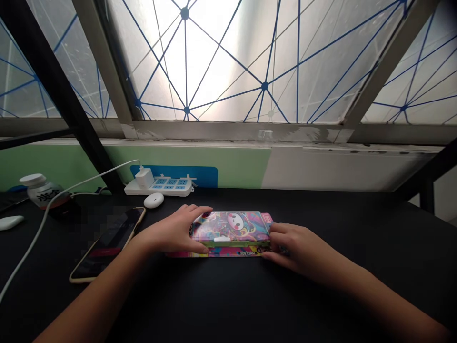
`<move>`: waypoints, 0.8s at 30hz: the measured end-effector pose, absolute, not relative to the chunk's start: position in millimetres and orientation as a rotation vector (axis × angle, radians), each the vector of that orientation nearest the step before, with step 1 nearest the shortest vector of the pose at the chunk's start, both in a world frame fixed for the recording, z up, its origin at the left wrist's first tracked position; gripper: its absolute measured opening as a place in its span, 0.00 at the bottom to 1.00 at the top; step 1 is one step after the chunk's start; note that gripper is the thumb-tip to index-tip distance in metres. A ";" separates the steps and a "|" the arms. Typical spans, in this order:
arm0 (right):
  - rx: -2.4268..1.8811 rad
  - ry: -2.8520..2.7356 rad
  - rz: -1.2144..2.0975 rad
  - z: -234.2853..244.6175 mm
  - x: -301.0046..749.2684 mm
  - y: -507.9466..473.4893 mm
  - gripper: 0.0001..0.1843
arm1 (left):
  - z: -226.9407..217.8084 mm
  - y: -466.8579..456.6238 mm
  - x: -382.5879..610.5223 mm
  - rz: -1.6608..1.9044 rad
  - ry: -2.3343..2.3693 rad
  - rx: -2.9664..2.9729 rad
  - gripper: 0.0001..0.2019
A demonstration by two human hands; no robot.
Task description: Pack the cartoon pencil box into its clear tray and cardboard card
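A colourful cartoon-printed pencil box (pixel 230 228) lies flat on the black desk (pixel 357 247), with a pink printed card or sleeve (pixel 214 254) showing along its near edge. My left hand (pixel 174 231) grips the box's left end, fingers over the top and thumb at the near side. My right hand (pixel 293 245) holds the right end, fingers wrapped around its corner. That hand hides part of the box and the card.
A smartphone (pixel 107 243) lies just left of my left hand. Behind are a white round case (pixel 153 200), a white power strip (pixel 159 186) with a plugged-in charger, and a white-capped bottle (pixel 42 190). A white cable (pixel 44 224) crosses the desk's left side. A black frame leg (pixel 71 95) rises there.
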State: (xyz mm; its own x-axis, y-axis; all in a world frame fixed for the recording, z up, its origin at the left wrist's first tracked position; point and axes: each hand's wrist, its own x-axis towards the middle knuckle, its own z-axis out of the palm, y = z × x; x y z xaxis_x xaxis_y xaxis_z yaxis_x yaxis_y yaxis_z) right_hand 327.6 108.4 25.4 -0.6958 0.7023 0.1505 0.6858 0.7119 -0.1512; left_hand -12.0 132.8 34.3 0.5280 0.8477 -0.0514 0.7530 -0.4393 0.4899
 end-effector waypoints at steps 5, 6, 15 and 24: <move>-1.224 -2.528 0.358 25.9 330.2 115.3 0.19 | 31.4 131.5 -9.2 0.290 1.333 2.349 0.49; -1.275 -2.457 0.400 25.3 331.9 117.7 0.19 | 31.5 131.0 -8.5 0.289 1.346 2.357 0.49; -1.416 -2.109 0.466 0.0 344.1 139.2 0.33 | 29.2 124.3 13.8 0.436 1.399 2.582 0.49; -1.425 -1.949 0.528 14.4 349.6 140.3 0.30 | 26.5 119.6 29.0 0.689 1.295 2.843 0.48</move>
State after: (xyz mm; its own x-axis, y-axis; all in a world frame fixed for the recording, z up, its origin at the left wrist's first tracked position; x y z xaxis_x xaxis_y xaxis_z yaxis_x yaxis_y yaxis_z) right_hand 349.6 140.3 14.4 -0.1907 0.9437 0.2702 0.6784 0.3257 -0.6586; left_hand 29.0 119.6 26.5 0.5797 0.7066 0.4058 0.7314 -0.6707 0.1232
